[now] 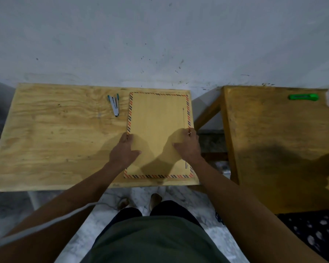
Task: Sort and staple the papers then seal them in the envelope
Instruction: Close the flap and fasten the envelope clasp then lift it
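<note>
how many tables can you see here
2: the plywood table in front, bearing the envelope and stapler; and a darker wooden table to its right, bearing a green object.

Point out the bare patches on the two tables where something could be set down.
Widest bare patch: the left table, left of the stapler and envelope. The right table is bare nearer than the green object. Crowded: the left table's right end, where both hands, left and right, hold the envelope's edges.
</note>
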